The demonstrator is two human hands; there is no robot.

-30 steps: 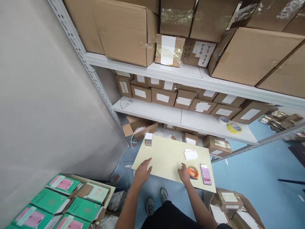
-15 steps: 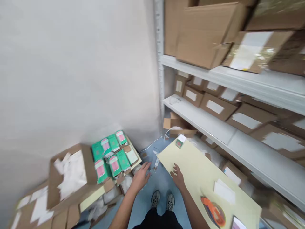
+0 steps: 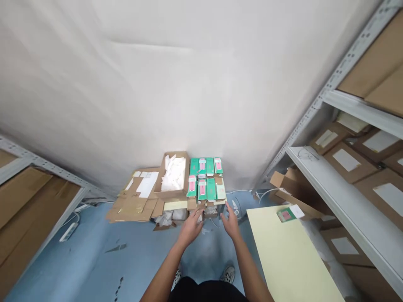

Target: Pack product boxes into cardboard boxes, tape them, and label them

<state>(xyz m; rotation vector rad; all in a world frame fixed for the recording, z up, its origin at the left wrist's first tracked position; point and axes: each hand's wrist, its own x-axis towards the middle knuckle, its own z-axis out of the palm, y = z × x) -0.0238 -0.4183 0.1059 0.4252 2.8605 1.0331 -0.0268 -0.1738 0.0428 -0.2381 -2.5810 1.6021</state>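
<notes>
Both of my hands are stretched forward, apart from each other and holding nothing. My left hand has its fingers spread near the front edge of a low table. My right hand is just right of it, also with fingers apart, close to the table's right front corner. Beyond my hands, several green boxes with pink panels lie in two rows on that table. Left of them stands an open cardboard box full of white papers or packets.
Flattened cardboard lies at left. A pale yellow table on the right bears one green box. Metal shelves with brown boxes stand at right, another shelf at left. A power strip and cables lie on the blue floor.
My view has turned left, bringing the green boxes in front of me and the yellow table to the right side. Both hands have moved toward the low table and stay empty.
</notes>
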